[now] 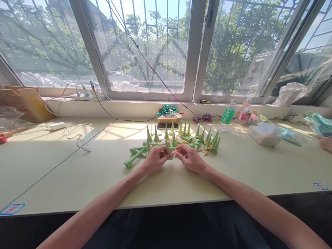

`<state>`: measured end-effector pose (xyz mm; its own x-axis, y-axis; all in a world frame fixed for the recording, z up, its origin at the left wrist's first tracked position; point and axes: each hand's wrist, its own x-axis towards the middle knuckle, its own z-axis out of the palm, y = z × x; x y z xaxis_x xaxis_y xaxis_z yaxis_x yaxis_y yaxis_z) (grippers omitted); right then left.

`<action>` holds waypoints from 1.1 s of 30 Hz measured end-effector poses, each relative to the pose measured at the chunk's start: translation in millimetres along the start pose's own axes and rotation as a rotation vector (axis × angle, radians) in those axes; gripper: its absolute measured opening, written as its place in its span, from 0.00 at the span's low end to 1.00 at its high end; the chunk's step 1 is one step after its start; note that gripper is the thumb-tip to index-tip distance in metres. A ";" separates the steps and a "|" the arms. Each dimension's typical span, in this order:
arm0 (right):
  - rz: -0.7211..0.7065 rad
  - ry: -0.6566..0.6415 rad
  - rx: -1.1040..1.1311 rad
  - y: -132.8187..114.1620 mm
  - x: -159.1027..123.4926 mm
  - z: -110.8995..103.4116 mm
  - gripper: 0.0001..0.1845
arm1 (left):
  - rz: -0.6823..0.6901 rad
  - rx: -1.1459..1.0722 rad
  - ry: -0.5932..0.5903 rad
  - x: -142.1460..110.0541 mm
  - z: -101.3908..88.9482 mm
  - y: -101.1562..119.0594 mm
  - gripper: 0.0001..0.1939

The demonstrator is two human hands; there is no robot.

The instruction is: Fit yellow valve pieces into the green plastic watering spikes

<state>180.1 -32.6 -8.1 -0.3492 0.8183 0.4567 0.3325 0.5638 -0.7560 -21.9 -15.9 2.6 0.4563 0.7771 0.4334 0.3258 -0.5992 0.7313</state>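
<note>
plainly, two bare hands meet above a pale table (103, 183). the left hand (155, 158) grips one green spike (168, 147), point up and leaning slightly, between thumb and fingers. the right hand (192, 159) pinches one small yellow peg (174, 151) in its fingertips, just beside that spike; whether the two pieces touch cannot be told.

beyond and around the hands are more of both. roughly fifteen standing spikes (216, 146) point upward, and at least four lying spikes (134, 158) rest on their sides, some of them overlapping. the loose pegs (205, 153) among them are too small and crowded to count.

behind this group are one dark phone (167, 126) and one small box (169, 121) holding green cord (166, 110). farther right come one coil of wire (202, 118), two bottles (228, 114), one can (244, 117) and one white packet (264, 134). at the far right edge, one hand of another person (326, 142) shows, partly cut off; its grip cannot be told. two stickers (320, 186) mark the table's front edge, one at each side.
</note>
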 end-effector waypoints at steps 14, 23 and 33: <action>-0.061 0.015 -0.075 -0.1 0.8 -1.4 0.10 | -0.020 -0.090 -0.150 -3.7 -1.3 4.9 0.13; -0.065 0.020 -0.048 -4.2 -0.3 -2.3 0.09 | -0.128 -0.266 -0.099 -0.6 0.0 5.7 0.17; -0.111 0.003 -0.086 1.9 0.9 -0.3 0.07 | -0.089 -0.245 -0.105 -0.4 -4.4 6.0 0.18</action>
<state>180.7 -30.8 -8.9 -0.3857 0.7503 0.5369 0.3660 0.6586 -0.6575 -23.7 -18.9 9.1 0.5222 0.7928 0.3143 0.1644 -0.4553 0.8750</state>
